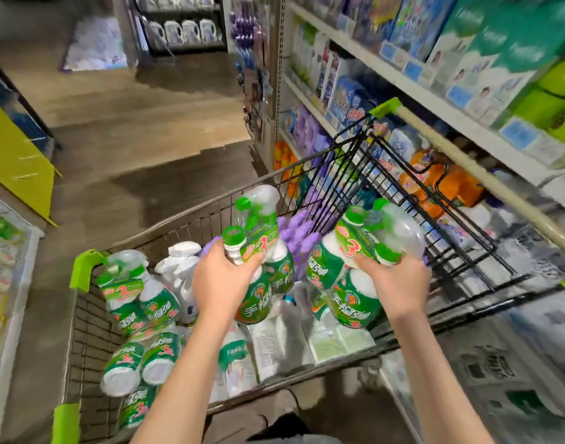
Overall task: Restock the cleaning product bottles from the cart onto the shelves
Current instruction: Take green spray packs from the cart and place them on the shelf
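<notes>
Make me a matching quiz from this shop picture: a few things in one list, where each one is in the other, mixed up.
Things
1. left hand
2. purple bottles
3. orange bottles
4. white spray bottle

Places
A. on the shelves, behind the cart
B. at the cart's far end
C. gripping the top of a green pack
D. in the cart, just left of the left hand

Pairs: 1-C, 2-B, 3-A, 4-D
</notes>
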